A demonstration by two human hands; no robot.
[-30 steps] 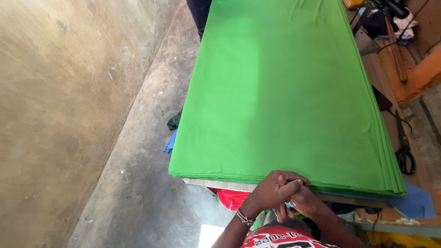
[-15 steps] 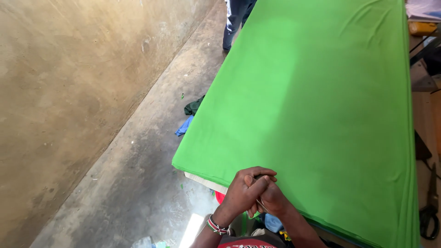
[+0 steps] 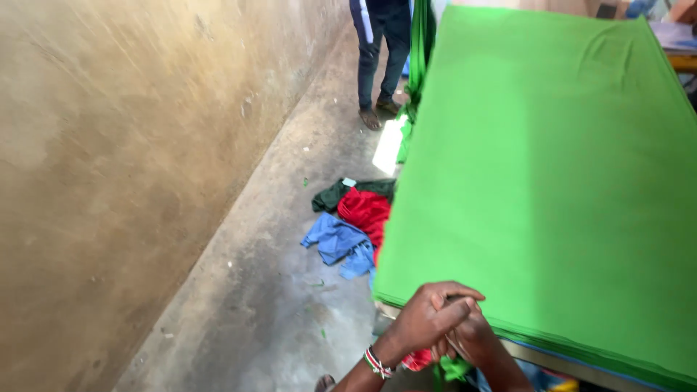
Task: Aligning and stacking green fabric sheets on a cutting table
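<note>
A thick stack of bright green fabric (image 3: 552,174) lies spread flat over a long table. At its near edge my left hand (image 3: 428,319), with a beaded bracelet at the wrist, is folded over my right hand (image 3: 472,337). Both hands are clasped together against the stack's edge. Something thin may be held between them, but I cannot tell what it is. A scrap of green cloth (image 3: 454,369) hangs just below the hands.
A plaster wall (image 3: 131,160) runs along the left of a narrow concrete aisle (image 3: 290,290). Blue, red and dark green cloth pieces (image 3: 352,218) lie on the floor beside the table. Another person's legs (image 3: 381,58) stand at the far end of the aisle.
The view has swung left and up, bringing the floor scraps and the other person's legs into sight. My clasped hands stay together at the stack's near edge.
</note>
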